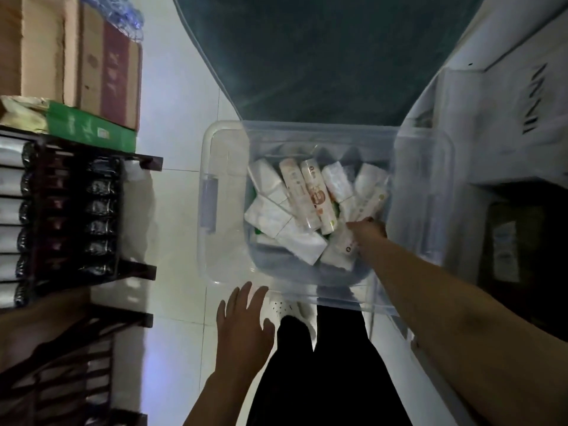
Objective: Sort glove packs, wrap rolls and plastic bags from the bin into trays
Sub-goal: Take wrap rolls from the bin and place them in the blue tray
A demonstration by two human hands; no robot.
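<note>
Clear bin (pixel 212 192) is sitting on the tiled floor (pixel 178 124), holding white packs (pixel 267 215) and long orange-printed cartons (pixel 313 195), probably wrap rolls, piled together. The right grip (pixel 367 230) is reaching into the bin's near right corner and touching the pile; whether it is grasping anything cannot be told. The left grip (pixel 242 321) is hovering released, fingers spread, just near of the rim. Step in hand: picking an item. The next move is calling for a firm hold and a lift over the wall.
</note>
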